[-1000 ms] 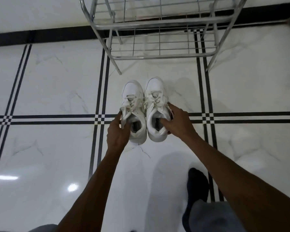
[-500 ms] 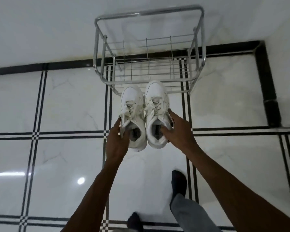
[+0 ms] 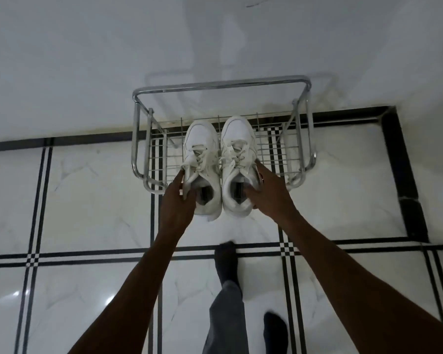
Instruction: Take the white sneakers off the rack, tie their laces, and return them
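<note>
— What do the shoes look like from where you sit?

— I see two white sneakers side by side, touching along their inner edges, toes pointing away from me toward the wall. The left sneaker has its laces crossed over the tongue with loose ends trailing to the left; the right sneaker has laces bunched up near its throat. Both collars gape open, with a dark label showing inside each heel.

— And where are they?

— Their front halves sit over the wire shelf of the chrome rack, which stands against the white wall. The heels hang out past the rack's front rail, above the marble floor. I cannot tell whether the soles touch the wire.

— How are the hands placed?

— Going left to right: my left hand clamps the left sneaker's heel collar, thumb on the outer side, fingers tucked into the opening. My right hand grips the right sneaker the same way, thumb in the opening, fingers along the outer side. Below, I see a dark sock on the floor.
</note>
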Tool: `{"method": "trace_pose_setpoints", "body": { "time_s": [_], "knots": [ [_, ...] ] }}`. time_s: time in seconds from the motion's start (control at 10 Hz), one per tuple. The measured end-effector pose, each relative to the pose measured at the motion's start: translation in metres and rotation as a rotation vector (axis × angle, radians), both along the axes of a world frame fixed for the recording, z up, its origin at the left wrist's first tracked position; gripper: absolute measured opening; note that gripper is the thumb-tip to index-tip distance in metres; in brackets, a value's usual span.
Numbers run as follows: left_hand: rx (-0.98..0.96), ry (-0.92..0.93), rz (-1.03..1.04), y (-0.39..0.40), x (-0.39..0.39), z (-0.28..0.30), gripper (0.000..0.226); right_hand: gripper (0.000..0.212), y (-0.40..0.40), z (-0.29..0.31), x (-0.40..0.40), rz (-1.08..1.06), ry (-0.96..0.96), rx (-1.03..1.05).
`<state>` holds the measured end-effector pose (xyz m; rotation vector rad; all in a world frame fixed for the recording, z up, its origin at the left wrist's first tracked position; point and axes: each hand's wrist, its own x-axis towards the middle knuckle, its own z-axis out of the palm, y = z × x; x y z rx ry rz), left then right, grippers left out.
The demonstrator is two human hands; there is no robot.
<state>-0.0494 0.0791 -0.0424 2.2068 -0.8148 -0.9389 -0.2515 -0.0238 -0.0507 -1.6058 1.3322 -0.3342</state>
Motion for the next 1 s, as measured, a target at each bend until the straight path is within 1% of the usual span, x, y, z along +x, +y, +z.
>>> {"method": "trace_pose_setpoints", "body": {
  "time_s": [0.1, 0.2, 0.3, 0.4, 0.5, 0.6, 0.7, 0.8, 0.9, 1.0],
  "knots": [
    [0.002, 0.015, -0.023, -0.033, 0.02, -0.014, 0.061, 0.075, -0.032, -0.018, 0.021, -0.004, 0.04, -0.025],
    [-0.012, 0.002, -0.044, -0.056, 0.038, -0.032, 0.067, 0.072, -0.056, -0.033, 0.037, 0.014, 0.085, -0.04],
    [0.017, 0.028, -0.043, -0.076, 0.053, -0.05, 0.073, 0.073, -0.075, -0.046, 0.047, 0.017, 0.091, -0.023],
    [0.032, 0.031, -0.055, -0.091, 0.054, -0.051, 0.068, 0.071, -0.087, -0.048, 0.051, 0.005, 0.079, 0.012],
    [-0.001, 0.063, -0.034, -0.096, 0.054, -0.057, 0.068, 0.07, -0.094, -0.05, 0.052, -0.012, 0.07, 0.012],
    [0.022, 0.095, -0.006, -0.096, 0.056, -0.059, 0.068, 0.071, -0.094, -0.049, 0.052, 0.006, 0.103, 0.057],
    [0.042, 0.094, -0.036, -0.093, 0.06, -0.061, 0.067, 0.072, -0.094, -0.051, 0.052, 0.046, 0.144, 0.089],
    [0.03, 0.057, -0.074, -0.087, 0.061, -0.051, 0.065, 0.076, -0.093, -0.043, 0.052, 0.067, 0.26, 0.089],
    [0.02, -0.049, -0.08, -0.081, 0.06, -0.036, 0.066, 0.081, -0.09, -0.026, 0.054, 0.071, 0.349, -0.024],
    [-0.005, -0.181, -0.113, -0.078, 0.055, -0.002, 0.062, 0.078, -0.086, 0.008, 0.053, 0.097, 0.364, -0.161]
  ]
}}
